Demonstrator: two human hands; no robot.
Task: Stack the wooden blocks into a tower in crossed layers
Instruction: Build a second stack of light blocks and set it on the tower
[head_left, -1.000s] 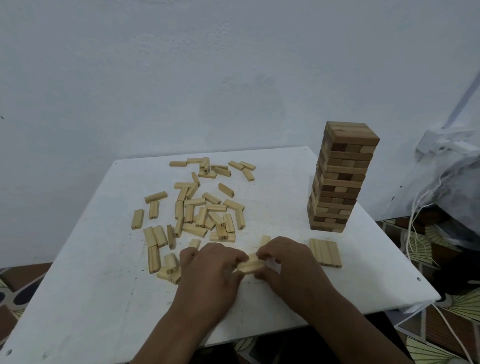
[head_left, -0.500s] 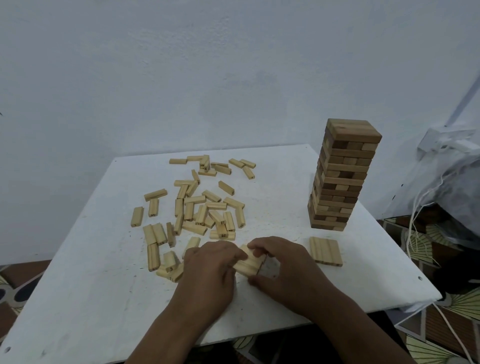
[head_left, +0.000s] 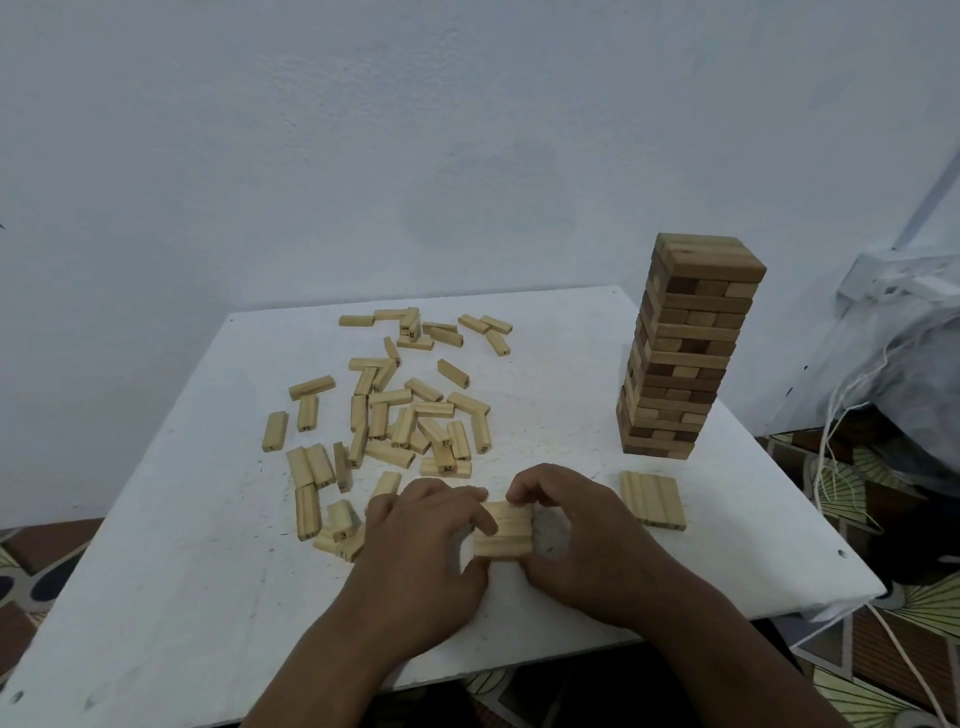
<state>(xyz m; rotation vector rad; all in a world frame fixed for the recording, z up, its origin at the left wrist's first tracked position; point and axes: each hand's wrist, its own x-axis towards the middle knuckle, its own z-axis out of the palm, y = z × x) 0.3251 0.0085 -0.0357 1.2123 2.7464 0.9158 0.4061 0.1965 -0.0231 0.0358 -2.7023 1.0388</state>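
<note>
A small set of pale wooden blocks (head_left: 508, 530) lies side by side on the white table (head_left: 182, 597) near its front edge. My left hand (head_left: 421, 551) grips the set from the left with thumb and curled fingers. My right hand (head_left: 587, 540) pinches it from the right and top. A flat row of several pale blocks (head_left: 653, 500) lies just right of my hands. Behind that row stands a tall tower (head_left: 685, 348) of darker blocks in crossed layers. Many loose pale blocks (head_left: 405, 415) are scattered over the table's middle and left.
A pale wall rises right behind the table. Off the table's right side are a translucent bag (head_left: 909, 374) and white cords (head_left: 831, 467) over a patterned floor. The table's front and right edges are close to my hands.
The blocks between my hands have been turned and squared into a neat side-by-side set. Both hands shifted slightly forward and closed in on its ends.
</note>
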